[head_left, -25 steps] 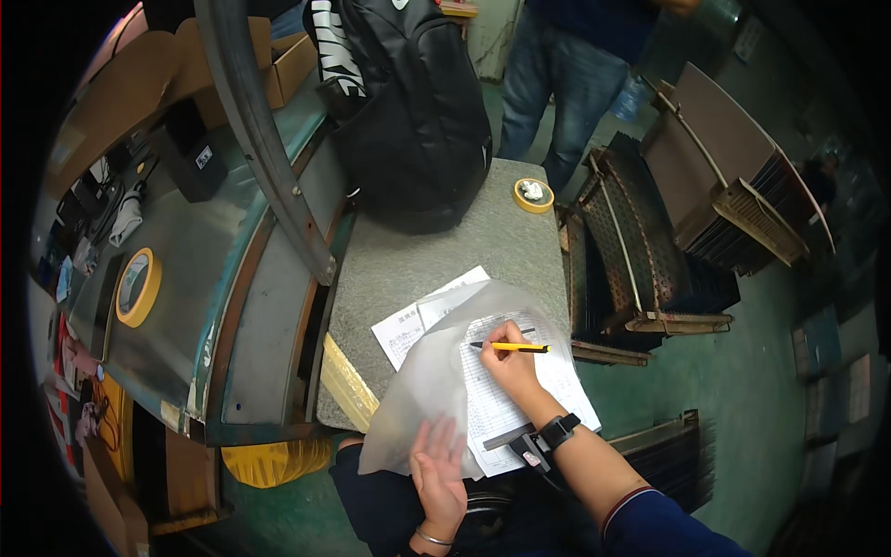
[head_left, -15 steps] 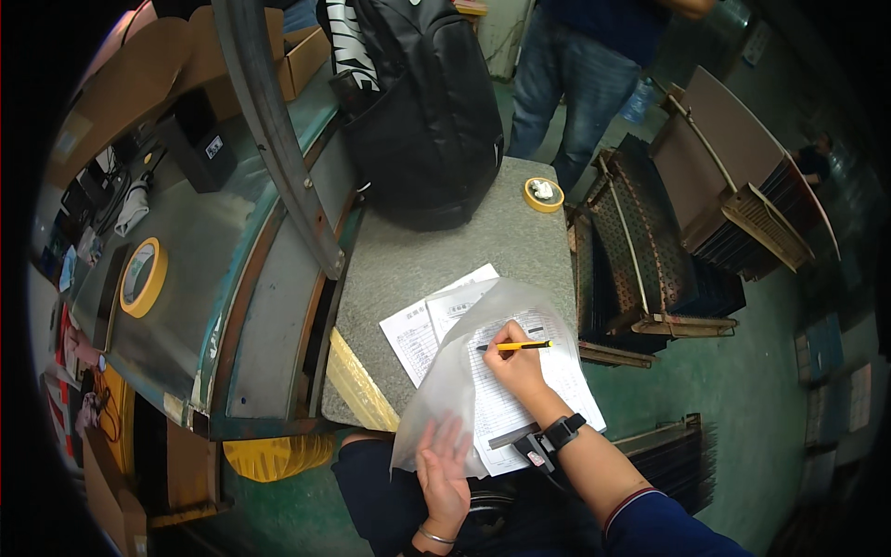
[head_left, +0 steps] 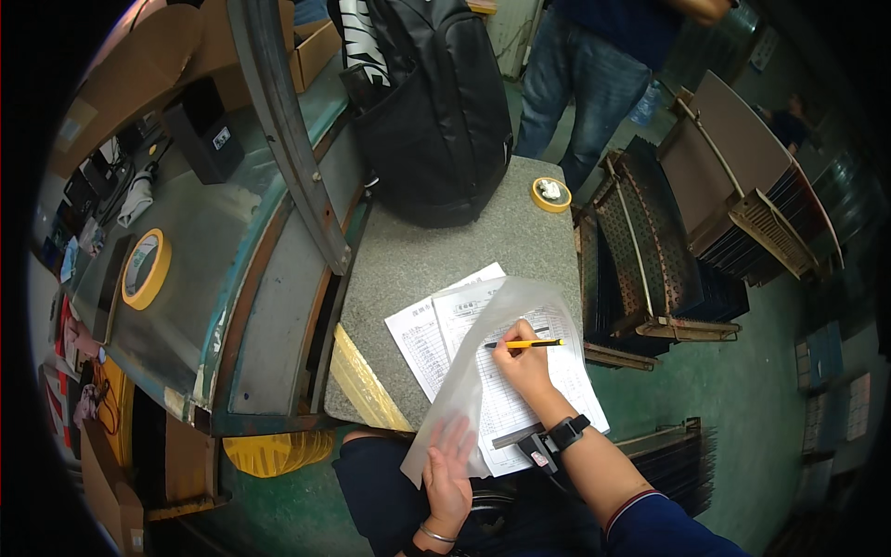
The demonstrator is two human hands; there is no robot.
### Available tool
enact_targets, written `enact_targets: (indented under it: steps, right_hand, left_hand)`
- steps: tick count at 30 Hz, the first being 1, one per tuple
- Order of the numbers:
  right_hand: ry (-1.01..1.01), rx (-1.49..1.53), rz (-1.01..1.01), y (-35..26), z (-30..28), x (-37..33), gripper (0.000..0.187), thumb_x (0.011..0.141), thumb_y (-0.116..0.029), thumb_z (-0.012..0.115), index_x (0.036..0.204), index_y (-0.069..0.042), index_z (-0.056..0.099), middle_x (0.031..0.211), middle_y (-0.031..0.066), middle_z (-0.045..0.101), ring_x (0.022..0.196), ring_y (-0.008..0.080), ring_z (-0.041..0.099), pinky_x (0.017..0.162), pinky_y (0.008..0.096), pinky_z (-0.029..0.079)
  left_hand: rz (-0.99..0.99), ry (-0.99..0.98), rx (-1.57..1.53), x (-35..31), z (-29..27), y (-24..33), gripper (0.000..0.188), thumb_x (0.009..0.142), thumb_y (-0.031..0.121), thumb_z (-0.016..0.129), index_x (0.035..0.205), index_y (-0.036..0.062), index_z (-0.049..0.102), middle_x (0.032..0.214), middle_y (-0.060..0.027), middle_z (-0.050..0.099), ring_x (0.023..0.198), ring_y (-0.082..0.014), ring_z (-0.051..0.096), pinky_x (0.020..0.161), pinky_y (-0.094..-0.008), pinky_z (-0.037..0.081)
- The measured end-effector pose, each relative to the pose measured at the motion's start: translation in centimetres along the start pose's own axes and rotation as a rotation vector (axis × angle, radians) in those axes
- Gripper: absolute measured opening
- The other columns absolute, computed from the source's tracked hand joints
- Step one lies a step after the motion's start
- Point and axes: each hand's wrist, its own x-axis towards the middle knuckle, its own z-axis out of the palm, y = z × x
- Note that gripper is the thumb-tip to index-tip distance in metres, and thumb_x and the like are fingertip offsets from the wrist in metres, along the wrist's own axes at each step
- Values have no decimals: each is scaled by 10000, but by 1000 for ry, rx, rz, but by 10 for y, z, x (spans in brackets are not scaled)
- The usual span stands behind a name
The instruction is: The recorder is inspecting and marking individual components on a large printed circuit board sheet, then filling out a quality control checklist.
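Right hand (head_left: 525,364) grips a yellow pen (head_left: 540,343), tip pointing left over the forms (head_left: 506,410); contact can't be told. Left hand (head_left: 448,489), nearer the body, has its fingers behind the film (head_left: 461,399) (they show through); can't tell if it's pinching. Film slants up from the left hand, partly over the forms. Beyond both hands: table (head_left: 418,255), tape roll (head_left: 549,206), backpack (head_left: 445,139).

Backpack (head_left: 441,121), papers (head_left: 510,399), tape (head_left: 549,207) on table (head_left: 399,255)
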Motion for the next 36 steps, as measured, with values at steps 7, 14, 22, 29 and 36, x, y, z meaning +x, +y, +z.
enact_targets:
  steps: [7,14,22,29,36]
  right_hand:
    - [60,158,-81,11,-3,3,72,807,-82,560,827,-48,499,683,30,575,558,92,492,527,236,407]
    - [282,-81,-249,-27,-69,-26,249,914,-140,441,1109,-8,522,1026,140,611,924,204,589,820,301,452]
    - [57,-51,21,8,-92,-64,408,766,17,545,1167,-40,497,953,119,585,826,191,567,734,291,462]
    - [-322,-45,283,-14,-62,-72,450,778,2,543,1216,-89,489,1106,70,573,928,161,564,804,283,456]
    - [-173,-362,-222,-4,-32,-40,509,791,-2,469,1287,-113,430,1271,223,450,1144,352,456,960,389,372]
  left_hand:
    - [5,-52,28,-1,-7,-5,557,966,399,282,1348,-2,232,1356,-242,330,1258,-357,342,1043,-459,278]
    - [71,-10,32,0,-12,24,515,962,325,366,1345,-10,285,1355,-222,354,1250,-298,375,1024,-441,296]
    - [182,-745,1389,-5,-7,49,572,754,292,678,1284,198,485,1443,-131,265,1347,-328,180,1068,-463,165]
    - [48,232,694,-1,-55,33,498,758,10,654,1197,-8,420,1192,-191,471,1076,-238,489,836,-311,437]
    - [237,84,781,-17,-58,91,251,883,68,447,1109,-38,474,991,-130,557,874,-204,560,754,-288,476]
